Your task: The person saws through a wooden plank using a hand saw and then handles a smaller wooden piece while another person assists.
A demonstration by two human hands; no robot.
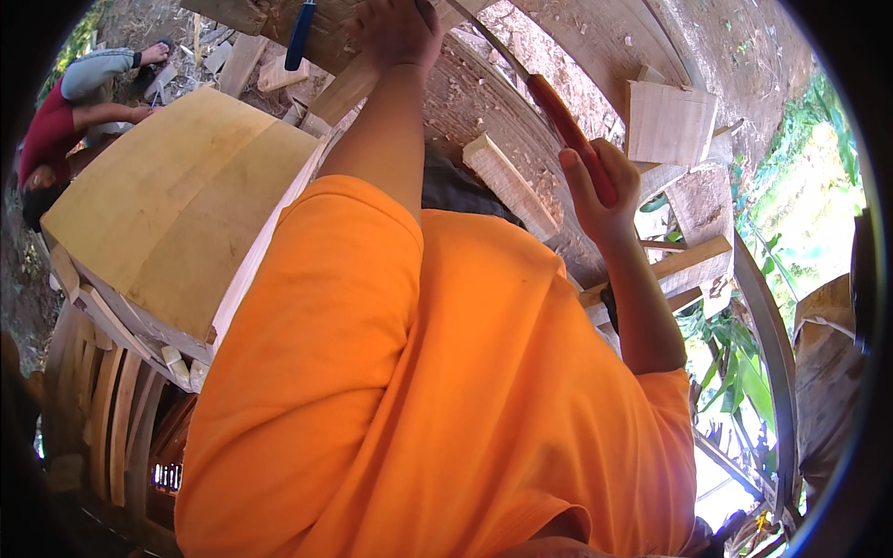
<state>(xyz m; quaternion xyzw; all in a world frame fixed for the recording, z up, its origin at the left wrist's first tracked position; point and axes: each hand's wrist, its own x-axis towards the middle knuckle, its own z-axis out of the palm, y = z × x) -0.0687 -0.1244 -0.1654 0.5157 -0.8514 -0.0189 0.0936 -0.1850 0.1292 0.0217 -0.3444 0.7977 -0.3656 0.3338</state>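
Note:
My right hand [606,191] is closed around the red handle [572,130] of a long, narrow-bladed hand tool. Its thin dark blade [498,42] runs up and left toward the top edge; whether it has teeth I cannot tell. At the top, my left hand [400,35] is closed over a pale strip of wood [346,91], pressing it against the wooden workbench [446,102]. The fingertips are partly cut off by the picture's edge. A blue-handled tool [299,37] lies left of this hand.
A large pale curved wooden panel [177,186] stands at left; beyond it crouches a person in a red shirt [48,139]. A loose wood piece [512,186] lies on the bench, a squared block [672,121] at right. Shavings and offcuts [279,74] litter the ground.

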